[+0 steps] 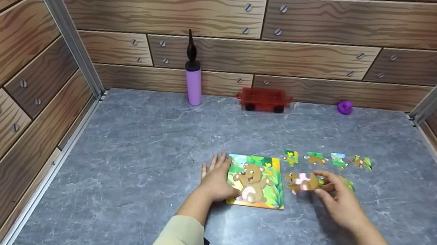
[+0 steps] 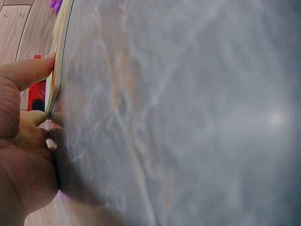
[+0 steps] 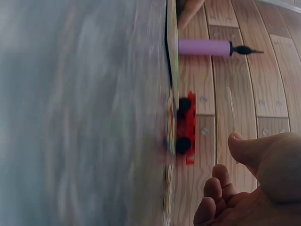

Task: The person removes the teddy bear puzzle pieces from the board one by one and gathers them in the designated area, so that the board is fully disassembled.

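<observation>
A square bear picture puzzle board (image 1: pixel 255 180) lies flat on the grey table. My left hand (image 1: pixel 215 179) rests at its left edge, fingers spread and fairly straight, thumb over the board's lower left part. In the left wrist view the thumb (image 2: pixel 35 71) touches the board's face near the edge. To the right of the board, my right hand (image 1: pixel 337 195) pinches a brown and pink puzzle piece (image 1: pixel 307 182) between thumb and fingers. That piece shows as a thin sliver (image 3: pixel 231 106) in the right wrist view. It overlaps another brown piece (image 1: pixel 291 176) in the head view.
Several loose puzzle pieces (image 1: pixel 316 158) lie in a row behind the right hand, and a green one (image 1: pixel 349 183) is partly hidden by it. Along the back wall stand a purple hand pump (image 1: pixel 194 85), a red toy wagon (image 1: pixel 265 99) and a small purple toy (image 1: pixel 345 107).
</observation>
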A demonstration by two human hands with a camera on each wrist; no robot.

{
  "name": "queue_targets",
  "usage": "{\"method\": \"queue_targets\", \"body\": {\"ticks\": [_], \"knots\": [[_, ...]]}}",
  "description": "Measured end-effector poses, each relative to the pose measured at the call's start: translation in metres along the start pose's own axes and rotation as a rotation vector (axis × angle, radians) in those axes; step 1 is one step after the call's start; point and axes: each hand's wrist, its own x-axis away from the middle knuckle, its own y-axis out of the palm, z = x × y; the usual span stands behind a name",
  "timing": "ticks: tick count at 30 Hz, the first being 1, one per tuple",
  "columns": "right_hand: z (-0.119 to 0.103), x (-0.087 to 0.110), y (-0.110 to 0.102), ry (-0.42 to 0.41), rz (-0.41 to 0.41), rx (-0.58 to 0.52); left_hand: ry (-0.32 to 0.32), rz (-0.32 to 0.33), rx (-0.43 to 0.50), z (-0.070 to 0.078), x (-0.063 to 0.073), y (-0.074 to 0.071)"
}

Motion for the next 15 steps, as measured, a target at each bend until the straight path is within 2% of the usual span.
{"method": "queue_targets", "body": {"ticks": [7, 15], "knots": [[0.016, 0.004, -0.022, 0.043, -0.004, 0.064, 0.002, 0.006, 0.002, 0.0, 0.0, 0.0], [0.043, 0.006, -0.045, -0.002, 0.09, 0.122, 0.002, 0.007, -0.01, 0.002, 0.001, -0.001]]}}
